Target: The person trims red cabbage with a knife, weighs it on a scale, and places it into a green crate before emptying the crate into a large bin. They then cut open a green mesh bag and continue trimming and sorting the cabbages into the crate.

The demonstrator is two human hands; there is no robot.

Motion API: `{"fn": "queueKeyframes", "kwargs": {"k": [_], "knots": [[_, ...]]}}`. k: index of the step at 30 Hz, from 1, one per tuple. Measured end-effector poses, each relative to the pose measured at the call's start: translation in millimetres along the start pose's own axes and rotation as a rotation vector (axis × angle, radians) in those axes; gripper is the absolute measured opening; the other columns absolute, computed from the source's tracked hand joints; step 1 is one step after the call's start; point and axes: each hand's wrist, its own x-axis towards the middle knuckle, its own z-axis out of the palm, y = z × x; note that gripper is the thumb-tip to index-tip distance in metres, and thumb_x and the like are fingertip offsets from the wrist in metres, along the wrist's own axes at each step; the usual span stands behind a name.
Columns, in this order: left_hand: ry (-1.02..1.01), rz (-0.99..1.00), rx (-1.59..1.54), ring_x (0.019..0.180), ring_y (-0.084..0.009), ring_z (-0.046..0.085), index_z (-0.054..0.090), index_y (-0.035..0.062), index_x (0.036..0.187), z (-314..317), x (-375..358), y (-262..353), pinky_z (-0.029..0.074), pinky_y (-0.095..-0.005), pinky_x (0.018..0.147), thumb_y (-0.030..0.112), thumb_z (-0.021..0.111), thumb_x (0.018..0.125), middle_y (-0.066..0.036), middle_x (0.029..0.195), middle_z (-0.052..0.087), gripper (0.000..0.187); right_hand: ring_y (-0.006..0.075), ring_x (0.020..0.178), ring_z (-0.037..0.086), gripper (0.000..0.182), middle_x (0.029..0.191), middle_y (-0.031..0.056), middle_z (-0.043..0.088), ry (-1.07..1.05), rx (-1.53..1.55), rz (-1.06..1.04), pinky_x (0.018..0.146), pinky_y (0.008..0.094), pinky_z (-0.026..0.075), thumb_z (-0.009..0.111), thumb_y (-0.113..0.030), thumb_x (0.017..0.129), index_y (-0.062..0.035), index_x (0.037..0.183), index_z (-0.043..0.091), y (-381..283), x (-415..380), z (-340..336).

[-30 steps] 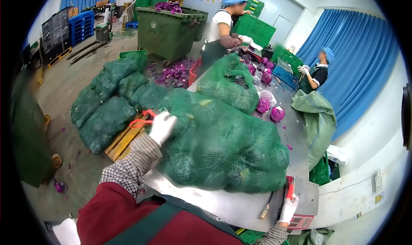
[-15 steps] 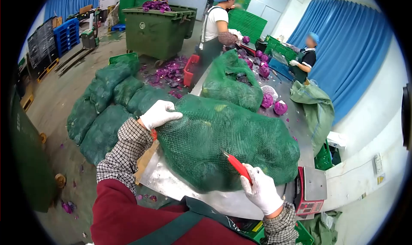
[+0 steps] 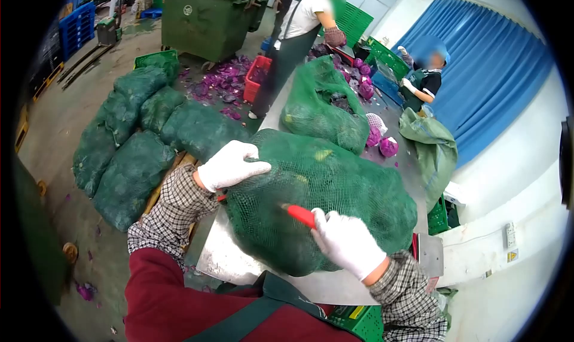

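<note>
A full green mesh sack lies on the metal table in front of me, bulging with round contents that the mesh partly hides. My left hand, in a white glove, is closed on the mesh at the sack's left end. A bit of red shows just below that hand; I cannot make out what it is. In my gloved right hand is a red-handled knife, held over the near side of the sack. Its short blade points left and is blurred against the mesh; whether it touches cannot be told.
Behind lies a second, opened mesh sack, with purple cabbages beside it. More filled sacks are piled on the left. A green bin, a red basket and cabbage leaves stand or lie beyond. Two co-workers are farther back.
My right hand has moved left and up with the knife, along the front of the sack. The left hand keeps its hold on the mesh. The camera view has shifted slightly.
</note>
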Motion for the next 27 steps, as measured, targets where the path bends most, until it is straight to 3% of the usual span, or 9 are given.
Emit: {"fn": "queueKeyframes", "kwargs": {"k": [4,5,7,11,17,21,23,26,27], "knots": [[0.08,0.01,0.048,0.058,-0.0158,0.055,0.061,-0.0027,0.069,-16.9,3.7,-7.1,0.045,-0.0317,0.058,0.025,0.072,0.078,-0.01,0.061,0.059,0.031,0.0285,0.065,0.063,0.024,0.078,0.0156,0.063,-0.043,-0.174,0.274,0.053,0.0397,0.05,0.059,-0.014,0.082,-0.0014,0.103,0.059,100.0,-49.1,-14.4],[0.086,-0.028,0.029,0.058,-0.0117,0.054,0.06,-0.0018,0.067,-22.5,6.3,-12.6,0.044,-0.0289,0.057,0.021,0.072,0.079,-0.006,0.063,0.06,0.028,0.0321,0.074,0.066,0.026,0.086,0.0195,0.066,0.183,-0.011,0.39,0.06,0.0406,0.053,0.056,-0.014,0.084,-0.0018,0.107,0.061,158.0,-95.5,-15.5],[0.017,-0.124,-0.164,0.059,-0.0067,0.052,0.058,0.0003,0.067,-27.3,11.7,-18.4,0.043,-0.0246,0.055,0.015,0.072,0.08,-0.001,0.065,0.059,0.024,0.0356,0.083,0.066,0.03,0.092,0.0254,0.065,-0.134,-0.098,1.067,0.073,0.0414,0.053,0.055,-0.014,0.087,0.0014,0.111,0.062,223.7,-191.9,-71.8],[-0.067,-0.131,-0.372,0.057,-0.002,0.045,0.054,0.0053,0.066,-18.9,33.0,-12.7,0.037,-0.0204,0.052,0.013,0.074,0.081,0.005,0.062,0.054,0.027,0.0381,0.08,0.064,0.032,0.088,0.0223,0.066,0.118,0.053,0.83,0.07,0.0414,0.052,0.066,-0.016,0.082,0.001,0.109,0.063,158.0,-178.2,-80.0],[-0.102,-0.166,-0.358,0.062,-0.0035,0.049,0.056,0.0033,0.069,-16.3,29.4,-11.1,0.041,-0.021,0.056,0.012,0.072,0.083,0.003,0.068,0.058,0.023,0.0223,0.063,0.061,0.035,0.071,0.0075,0.056,-0.066,0.058,0.167,0.054,0.0338,0.049,0.065,-0.024,0.082,-0.006,0.111,0.055,80.1,-44.4,-55.9],[-0.09,-0.165,-0.288,0.063,-0.0037,0.048,0.055,0.0027,0.068,-16.7,26.2,-4.8,0.041,-0.0215,0.057,0.013,0.072,0.083,0.003,0.068,0.056,0.025,0.0214,0.06,0.061,0.02,0.069,0.0062,0.056,-0.003,0.07,-0.077,0.05,0.033,0.048,0.063,-0.023,0.083,-0.0072,0.087,0.051,61.3,8.2,-26.4],[-0.077,-0.19,-0.274,0.061,-0.0037,0.047,0.054,0.0029,0.066,-19.7,25.1,-3.8,0.041,-0.0221,0.056,0.014,0.072,0.082,0.004,0.065,0.055,0.026,0.025,0.062,0.062,0.025,0.07,0.0083,0.057,-0.077,0.042,-0.027,0.054,0.036,0.049,0.064,-0.023,0.084,-0.0041,0.098,0.055,51.3,26.4,-16.6],[-0.049,-0.162,-0.129,0.06,-0.0038,0.047,0.055,0.0024,0.065,-22.9,25.8,-8.2,0.041,-0.0228,0.055,0.014,0.072,0.082,0.003,0.063,0.054,0.026,0.0256,0.062,0.063,0.017,0.069,0.0091,0.059,0.006,0.04,0.0,0.052,0.0367,0.049,0.061,-0.021,0.085,-0.0066,0.086,0.053,91.6,14.2,10.6],[-0.049,-0.16,-0.173,0.061,-0.0037,0.047,0.055,0.0018,0.065,-26.6,24.1,-12.9,0.041,-0.0226,0.056,0.014,0.072,0.081,0.002,0.064,0.056,0.026,0.0264,0.061,0.063,0.015,0.071,0.01,0.06,-0.163,-0.122,0.186,0.053,0.0377,0.05,0.06,-0.021,0.086,-0.0066,0.087,0.054,115.1,-7.6,5.1]]}}
